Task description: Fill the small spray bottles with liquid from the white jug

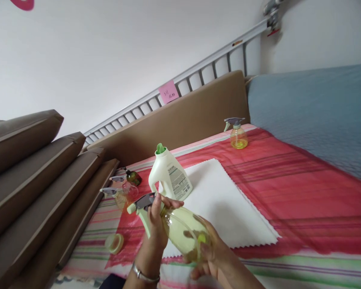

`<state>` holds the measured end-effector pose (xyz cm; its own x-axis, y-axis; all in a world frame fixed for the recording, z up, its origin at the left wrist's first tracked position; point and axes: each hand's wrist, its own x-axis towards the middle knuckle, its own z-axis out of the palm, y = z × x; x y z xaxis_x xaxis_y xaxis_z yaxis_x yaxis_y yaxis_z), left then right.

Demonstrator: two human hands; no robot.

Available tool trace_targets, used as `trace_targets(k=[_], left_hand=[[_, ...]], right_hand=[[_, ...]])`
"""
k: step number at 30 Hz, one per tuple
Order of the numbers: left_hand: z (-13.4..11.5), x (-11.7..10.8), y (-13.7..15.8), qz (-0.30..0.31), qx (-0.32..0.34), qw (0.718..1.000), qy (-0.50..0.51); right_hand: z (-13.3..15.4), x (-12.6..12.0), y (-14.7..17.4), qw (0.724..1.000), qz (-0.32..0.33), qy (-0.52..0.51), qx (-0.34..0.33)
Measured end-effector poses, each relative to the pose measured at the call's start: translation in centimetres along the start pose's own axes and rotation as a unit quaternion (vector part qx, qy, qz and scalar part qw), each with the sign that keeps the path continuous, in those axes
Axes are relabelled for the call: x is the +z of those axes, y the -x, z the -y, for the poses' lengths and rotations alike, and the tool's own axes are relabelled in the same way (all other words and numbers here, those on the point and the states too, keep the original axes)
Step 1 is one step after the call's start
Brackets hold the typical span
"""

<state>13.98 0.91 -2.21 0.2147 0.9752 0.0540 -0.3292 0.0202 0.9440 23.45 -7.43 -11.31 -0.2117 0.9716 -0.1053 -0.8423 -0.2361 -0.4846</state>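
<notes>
A pink shape (22,4) is cut off at the frame's top left; writing on the pink sticky note (169,92) is too small to read.

This looks like a bedroom in a home. There is a bed (289,192) with a red striped cloth over it and a blue blanket (313,116) at one end. A brown padded board (183,116) and a grey metal rail (198,72) run along the plain white wall (108,52). Brown cushions (33,168) are stacked at the side. A pink sticky note (169,92) hangs on the rail.
</notes>
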Motion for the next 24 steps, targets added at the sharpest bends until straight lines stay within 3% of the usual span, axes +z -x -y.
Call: trace_targets(k=[3, 5, 7, 10, 11, 13, 15, 17, 24], left_hand=[[-0.1, 0.1, 0.0, 0.028, -0.023, 0.999, -0.023], [-0.1, 0.1, 0.0, 0.035, -0.028, 0.999, -0.023], [-0.1, 0.0, -0.1, 0.016, -0.019, 0.999, -0.021], [0.1, -0.2, -0.2, -0.018, -0.003, 0.999, -0.026], [0.1, -0.2, -0.1, -0.014, -0.006, 1.000, -0.027], [0.0, -0.2, 0.0, 0.015, -0.025, 0.999, -0.024], [-0.2, -0.1, 0.2, 0.048, -0.050, 0.997, -0.015], [-0.3, -0.1, 0.3, 0.064, -0.064, 0.996, -0.005], [0.2, -0.7, 0.6, 0.086, -0.041, 0.995, 0.001]], right_hand=[[0.1, -0.1, 0.1, 0.983, 0.028, -0.079, 0.161], [0.4, 0.0, 0.3, 0.970, 0.057, -0.097, 0.215], [0.6, 0.1, 0.4, 0.984, 0.062, -0.059, 0.156], [0.5, 0.2, 0.5, 0.999, 0.019, 0.027, 0.003], [0.4, 0.2, 0.5, 0.999, 0.010, 0.030, -0.011], [0.0, -0.1, 0.4, 0.998, 0.022, -0.022, 0.059], [-0.3, -0.5, 0.2, 0.980, 0.055, -0.103, 0.159], [-0.5, -1.0, -0.2, 0.963, 0.081, -0.151, 0.208], [-0.9, -2.1, -0.7, 0.970, 0.078, -0.145, 0.179]])
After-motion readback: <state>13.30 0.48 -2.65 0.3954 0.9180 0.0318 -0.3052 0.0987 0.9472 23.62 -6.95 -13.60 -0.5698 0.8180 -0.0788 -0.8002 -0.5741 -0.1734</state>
